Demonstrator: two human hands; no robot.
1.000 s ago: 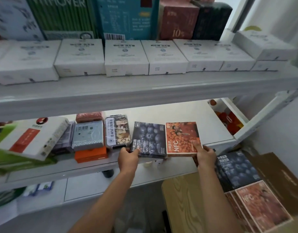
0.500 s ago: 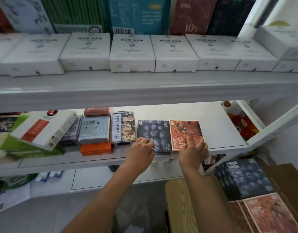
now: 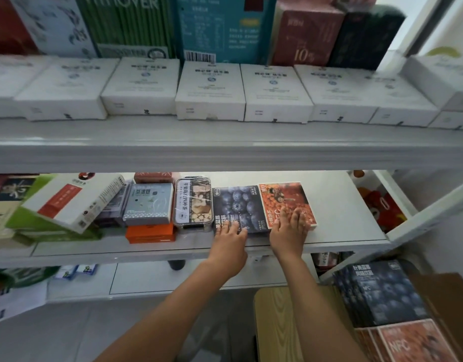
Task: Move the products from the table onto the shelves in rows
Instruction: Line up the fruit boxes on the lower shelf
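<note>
Pressing flat on two packs at once, we square them against the row on the white metal middle shelf [image 3: 350, 220]. Our left hand [image 3: 229, 237] lies with straight fingers on the near end of the dark flat carton printed with blueberries [image 3: 237, 205]; our right hand [image 3: 290, 231], fingers likewise extended, rests on the orange-red flat carton printed with berries and "NFC" lettering [image 3: 285, 198]. Neither hand grips anything. We judge the flat palms serve to slide both cartons back and keep them level, side by side, their long edges touching. The blueberry carton sits just beside a clear plastic tray of dried snacks [image 3: 194, 203], which continues the row leftward. Both cartons look thin, glossy and rigid, lying face up with their labels turned sideways. More stock waits lower right: a stack of matching dark blueberry cartons [image 3: 379, 293] and a stack of orange-red cartons [image 3: 413, 343] beside the pale wooden worktop [image 3: 274, 325].
</note>
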